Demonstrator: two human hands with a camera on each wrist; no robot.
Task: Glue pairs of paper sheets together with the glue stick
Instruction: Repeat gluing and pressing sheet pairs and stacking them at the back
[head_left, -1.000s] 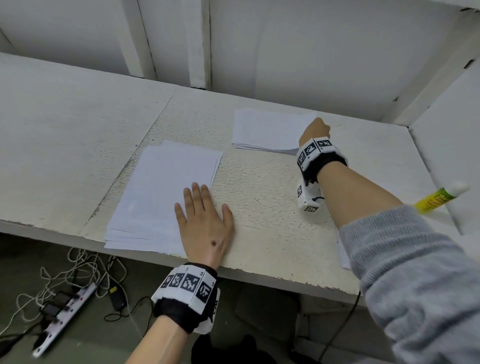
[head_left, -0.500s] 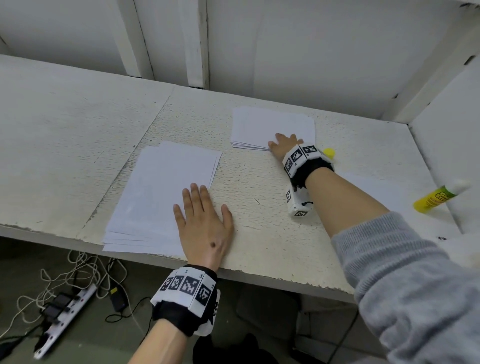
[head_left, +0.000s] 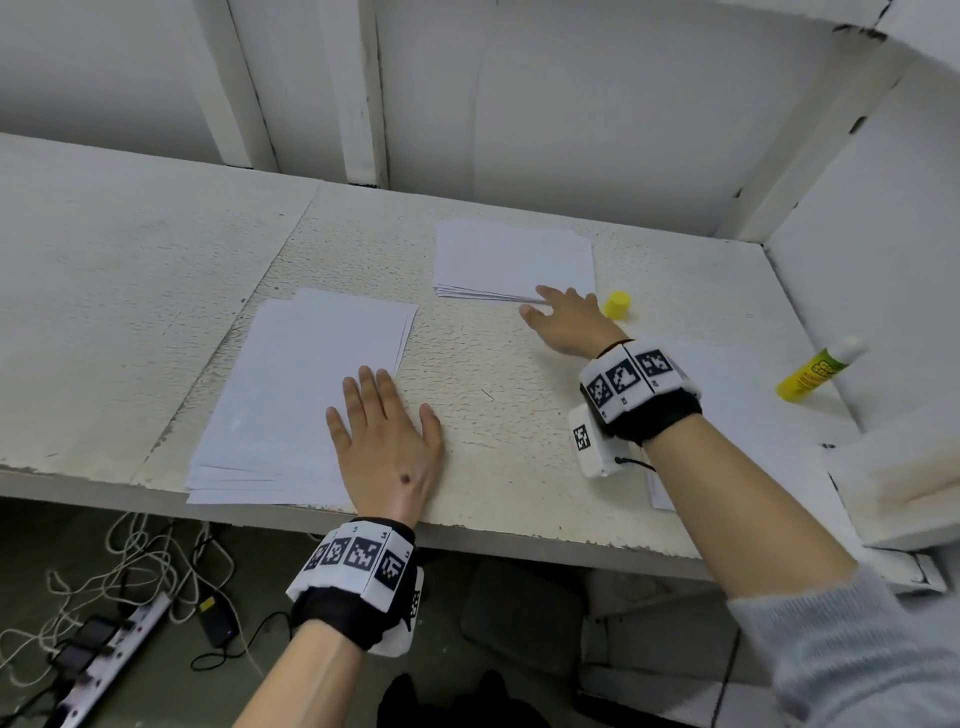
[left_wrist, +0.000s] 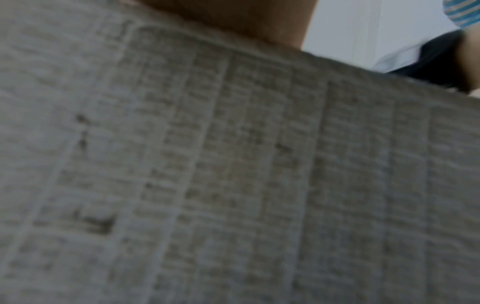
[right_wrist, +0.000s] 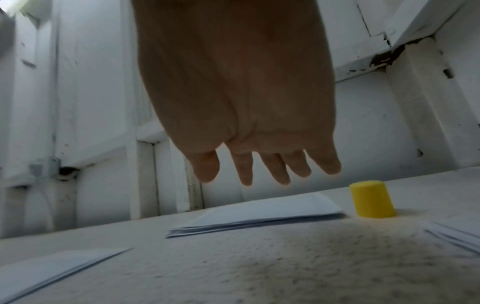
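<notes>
Paper sheets (head_left: 514, 262) lie stacked, white, edges uneven.

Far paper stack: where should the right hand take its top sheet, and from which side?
Probably at the far paper stack's near right corner, from the near edge beside the yellow cap. The sheets fan apart there, and the right hand hovers open just above it.

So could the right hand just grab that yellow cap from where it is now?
Probably yes. The right hand hovers open at the near edge of the far paper stack, and the yellow cap stands just beside it on the table with nothing between them.
</notes>
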